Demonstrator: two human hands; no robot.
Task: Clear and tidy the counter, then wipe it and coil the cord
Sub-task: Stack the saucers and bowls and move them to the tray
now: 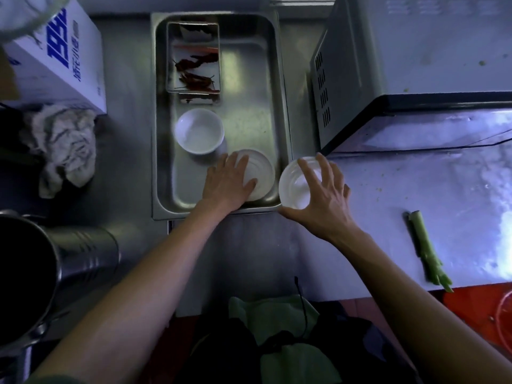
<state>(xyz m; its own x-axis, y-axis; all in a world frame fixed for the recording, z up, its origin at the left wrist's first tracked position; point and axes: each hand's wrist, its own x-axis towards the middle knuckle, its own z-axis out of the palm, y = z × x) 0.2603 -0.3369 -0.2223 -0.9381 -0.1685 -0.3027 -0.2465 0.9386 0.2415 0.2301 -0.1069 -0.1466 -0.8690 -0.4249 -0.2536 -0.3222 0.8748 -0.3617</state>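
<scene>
A grey boxy microwave [415, 65] is seen at the right, a blue-lettered white carton [59, 55] at the left (partly cropped), and a large steel pot [33, 273] below it.

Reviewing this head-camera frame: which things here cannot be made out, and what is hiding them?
- White dish in the steel tray: the left hand covers its near side, so its contents are hidden.
- Clear bowl: the right hand covers part of it; contents unclear.
- Steel pot: cut off by the left edge, interior too dark.
- Box lettering: blurred, partly out of frame.
- Cord: not identifiable.
</scene>
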